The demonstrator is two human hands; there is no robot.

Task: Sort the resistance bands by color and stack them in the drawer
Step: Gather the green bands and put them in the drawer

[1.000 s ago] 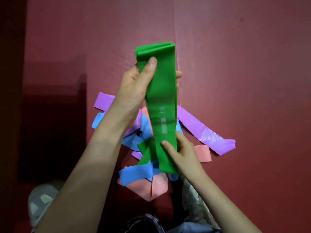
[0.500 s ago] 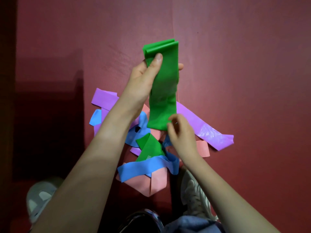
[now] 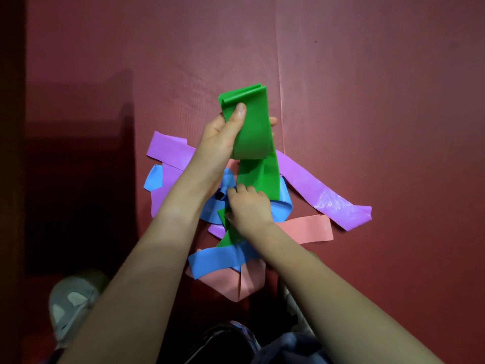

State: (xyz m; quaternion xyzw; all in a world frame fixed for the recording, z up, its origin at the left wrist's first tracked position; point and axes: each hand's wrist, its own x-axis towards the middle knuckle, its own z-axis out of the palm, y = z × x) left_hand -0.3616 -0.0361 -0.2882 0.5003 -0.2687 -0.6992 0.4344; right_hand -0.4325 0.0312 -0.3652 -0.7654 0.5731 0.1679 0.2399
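Nearest the viewer, a shoe (image 3: pixel 70 303) is seen at lower left on the red mat (image 3: pixel 367 101). Just beyond it lies the unsorted pile: a pink band (image 3: pixel 236 285) is crossed by a blue band (image 3: pixel 217 261), and further pink and blue lengths are tangled behind them. The right hand (image 3: pixel 249 206) is lowered into the middle of this pile, its fingers curled round a loose green band (image 3: pixel 259 177); this band runs up from the heap towards the other hand, with its lower end showing below the wrist. A purple band (image 3: pixel 322 195) is spread across the pile's far side, touching the blue and pink ones. Farthest out and raised above the mat, a green bundle (image 3: pixel 252 127), folded into several layers, is gripped by the left hand (image 3: pixel 223 137), with the thumb pressed on its front face.

Progress is judged to be early. Only the green colour is being gathered, and it is not yet fully freed. Blue, pink and purple remain mixed. No drawer is in view, so nothing can be shown as stacked.
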